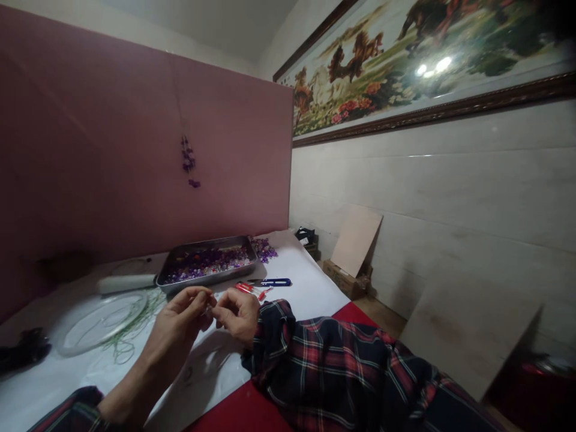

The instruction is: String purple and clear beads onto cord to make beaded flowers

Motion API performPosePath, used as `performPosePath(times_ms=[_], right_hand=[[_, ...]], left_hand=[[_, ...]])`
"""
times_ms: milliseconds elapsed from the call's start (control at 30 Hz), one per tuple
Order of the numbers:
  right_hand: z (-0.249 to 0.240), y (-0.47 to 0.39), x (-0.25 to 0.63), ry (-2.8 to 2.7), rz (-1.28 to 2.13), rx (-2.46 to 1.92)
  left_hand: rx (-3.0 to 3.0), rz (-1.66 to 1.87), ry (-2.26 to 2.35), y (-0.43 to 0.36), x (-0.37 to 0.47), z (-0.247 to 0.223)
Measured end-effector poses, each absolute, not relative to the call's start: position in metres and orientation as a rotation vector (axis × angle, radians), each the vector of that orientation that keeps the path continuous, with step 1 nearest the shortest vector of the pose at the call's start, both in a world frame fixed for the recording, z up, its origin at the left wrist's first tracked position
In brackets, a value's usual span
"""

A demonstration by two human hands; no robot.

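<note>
Both hands meet above the white-covered table, fingertips almost touching. My left hand (185, 313) is closed in a pinch, thumb against the forefinger. Beside it, my right hand (241, 314) pinches too, its plaid cuff at the wrist. Something tiny and pale shows between the fingertips, too small to name. Just beyond the hands stands a dark metal tray (211, 279) holding many purple, clear and reddish beads (209, 259). Blue-handled thread snips (275, 282) and a red-and-white item (246, 288) lie behind my right hand.
More purple beads (264, 249) lie right of the tray. At left are a round pale plate-like thing (67, 348), green cord (135, 324), a white roll-like object (128, 282) and a black bundle (27, 348). A beaded strand (187, 157) hangs on the pink partition (112, 132).
</note>
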State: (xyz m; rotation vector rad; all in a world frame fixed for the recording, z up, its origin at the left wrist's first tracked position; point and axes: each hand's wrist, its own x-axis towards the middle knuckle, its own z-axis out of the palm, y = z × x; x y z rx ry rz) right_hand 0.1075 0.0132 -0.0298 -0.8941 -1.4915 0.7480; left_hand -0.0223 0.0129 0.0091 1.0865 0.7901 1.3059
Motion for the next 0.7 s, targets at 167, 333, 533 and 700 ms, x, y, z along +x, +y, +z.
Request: performPosePath(times_ms=[167,333,533,700], right_hand=[[-0.03,0.012,0.105,-1.489,0.762,-0.805],[-0.03,0.012,0.107,-1.482,0.707,-0.819],[-0.025,0.01,0.112,-1.541,0.653,-0.871],[-0.02,0.004,0.114,-1.558,0.636,-0.885]], left_hand=[[0.817,1.239,0.812,0.012,-0.022,0.006],[0.717,1.127,0.755,0.005,-0.021,0.013],[0.7,1.136,0.738,0.006,-0.022,0.015],[0.7,1.196,0.764,0.011,-0.023,0.008]])
